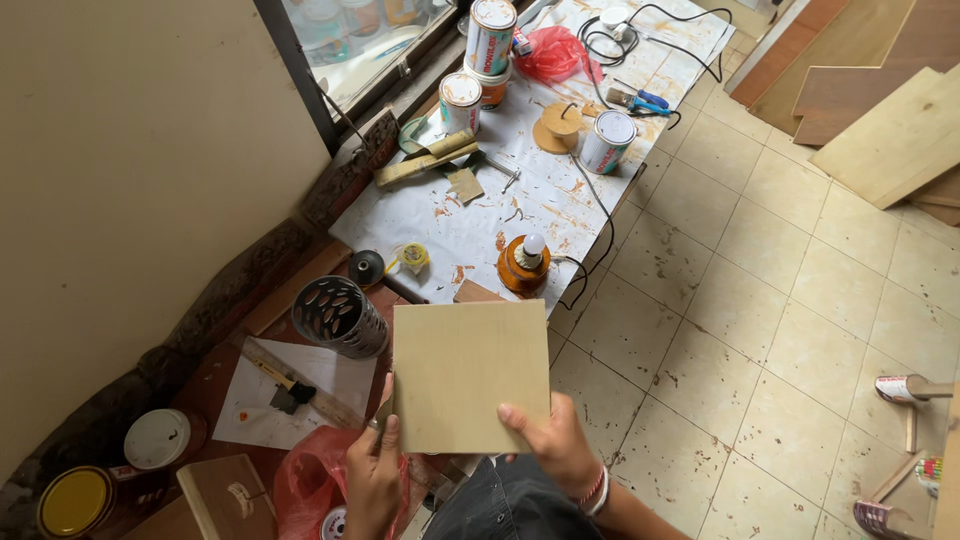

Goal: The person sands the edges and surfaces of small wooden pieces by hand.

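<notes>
I hold a square pale plywood panel (pixel 468 372) flat in front of me with both hands. My left hand (pixel 372 480) grips its lower left corner, thumb on top. My right hand (pixel 550 445) grips the lower right edge, thumb on the face, with bangles on the wrist. Just beyond the panel stand a perforated dark metal cylinder (pixel 338 316) and a round wooden lamp base with a bulb (pixel 524 264).
A low table covered with stained white paper (pixel 520 190) carries paint tins (pixel 606 140), a wooden spool (pixel 558 126), a brush and a black cable. A red plastic bag (pixel 305 478), a yellow-lidded tin (pixel 74 502) and a scraper on paper (pixel 290 395) lie at my left. Plywood boards (pixel 890 130) rest on the tiled floor.
</notes>
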